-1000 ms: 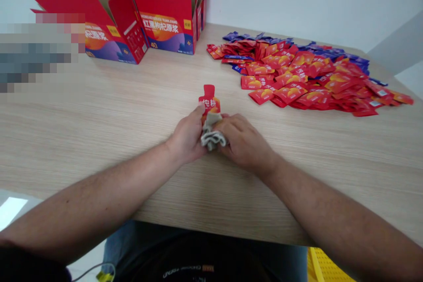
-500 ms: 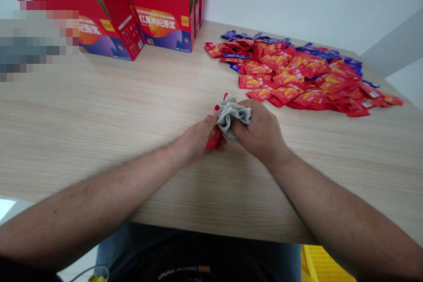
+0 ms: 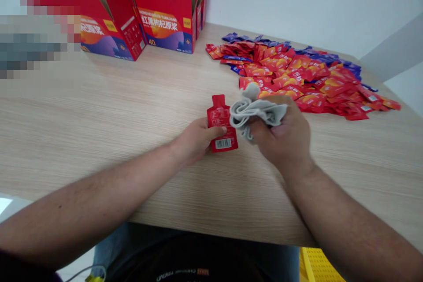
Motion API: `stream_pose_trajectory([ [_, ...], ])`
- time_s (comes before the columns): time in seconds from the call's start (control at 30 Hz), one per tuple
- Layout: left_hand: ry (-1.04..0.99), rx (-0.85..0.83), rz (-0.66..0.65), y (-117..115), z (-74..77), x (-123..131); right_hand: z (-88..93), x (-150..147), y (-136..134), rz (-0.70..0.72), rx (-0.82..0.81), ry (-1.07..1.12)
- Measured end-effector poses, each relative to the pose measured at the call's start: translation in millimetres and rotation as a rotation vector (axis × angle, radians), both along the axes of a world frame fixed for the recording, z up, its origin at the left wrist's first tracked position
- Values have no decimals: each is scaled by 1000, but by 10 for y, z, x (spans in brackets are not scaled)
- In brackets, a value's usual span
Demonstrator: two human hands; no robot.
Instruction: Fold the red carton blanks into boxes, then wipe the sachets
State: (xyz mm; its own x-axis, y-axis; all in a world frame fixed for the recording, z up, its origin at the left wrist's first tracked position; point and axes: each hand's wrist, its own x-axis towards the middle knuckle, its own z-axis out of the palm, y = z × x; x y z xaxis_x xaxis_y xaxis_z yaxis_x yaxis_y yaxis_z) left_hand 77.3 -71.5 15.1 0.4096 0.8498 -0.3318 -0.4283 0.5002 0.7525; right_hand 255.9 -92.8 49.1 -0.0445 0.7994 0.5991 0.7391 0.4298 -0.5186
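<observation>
A red pouch (image 3: pixel 220 116) with a narrow neck is pinched in my left hand (image 3: pixel 198 141), thumb across its printed face. Its barcode shows near the bottom edge and the neck points away from me. My right hand (image 3: pixel 287 134) grips a crumpled light grey cloth (image 3: pixel 254 110), just right of the pouch; whether the cloth's edge touches the pouch I cannot tell. Beyond my right hand lies a heap of red pouches (image 3: pixel 310 75), with purple pouches (image 3: pixel 333 59) along its far side.
Tall red cartons (image 3: pixel 165 13) stand at the back left of the wooden table (image 3: pixel 99 110), near the wall. A yellow perforated crate (image 3: pixel 322 266) is below the table's front edge at right. The far left is pixelated.
The cloth and my right hand have moved right, off the pouch they covered. The pouch now shows its printed, barcoded face, still in my left hand.
</observation>
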Motion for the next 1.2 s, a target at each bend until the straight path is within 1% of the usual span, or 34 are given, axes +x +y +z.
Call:
stream_pose_trajectory([
  [0.1,-98,-118,77,-17,65,0,-119,-247,-124,297,82,-152],
  [0.17,-138,-219,53,6,96,-41,-220,-352,-126,439,73,-257],
  [0.23,-158,-244,-5,34,105,-77,-282,-374,-65,518,83,-338],
  [0.27,-171,-218,-14,42,105,-82,-297,-360,-21,517,111,-340],
  [0.3,-186,-177,-8,45,103,-77,-302,-337,24,479,146,-310],
  [0.37,-201,-112,29,36,104,-51,-294,-291,89,360,182,-214],
  [0.4,-198,-102,42,26,106,-38,-285,-277,103,339,178,-190],
  [0.43,-189,-106,42,16,108,-29,-275,-268,107,364,164,-199],
  [0.5,-169,-120,36,-1,100,-29,-254,-254,110,477,137,-270],
  [0.53,-164,-114,22,-6,89,-35,-244,-239,125,498,133,-288],
  [0.57,-154,-104,-2,-11,74,-40,-235,-215,153,470,136,-278],
  [0.67,-83,-73,-81,-26,24,-41,-220,-104,285,221,133,-147],
  [0.7,-62,-74,-107,-30,15,-37,-221,-77,313,158,128,-111],
  [0.73,-54,-78,-120,-32,11,-35,-225,-67,318,132,129,-90],
  [0.77,-63,-86,-119,-30,13,-36,-232,-79,295,142,131,-87],
  [0.8,-84,-98,-104,-22,19,-44,-242,-114,245,186,131,-108],
  [0.87,-116,-138,-53,10,35,-80,-268,-228,98,349,121,-209],
  [0.93,-93,-173,-20,52,41,-129,-299,-340,-25,545,91,-323],
  [0.97,-71,-178,-16,71,39,-149,-315,-370,-49,611,76,-357],
  [1.0,-56,-163,-10,85,33,-164,-330,-371,-40,634,66,-362],
  [1.03,-57,-130,-9,94,24,-173,-346,-343,0,607,59,-341],
  [1.07,-71,-84,-12,97,14,-176,-361,-286,65,542,57,-304],
  [1.13,-99,6,-35,92,0,-177,-391,-108,234,350,70,-212],
  [1.2,-68,44,-51,87,3,-194,-418,96,388,198,78,-157],
])
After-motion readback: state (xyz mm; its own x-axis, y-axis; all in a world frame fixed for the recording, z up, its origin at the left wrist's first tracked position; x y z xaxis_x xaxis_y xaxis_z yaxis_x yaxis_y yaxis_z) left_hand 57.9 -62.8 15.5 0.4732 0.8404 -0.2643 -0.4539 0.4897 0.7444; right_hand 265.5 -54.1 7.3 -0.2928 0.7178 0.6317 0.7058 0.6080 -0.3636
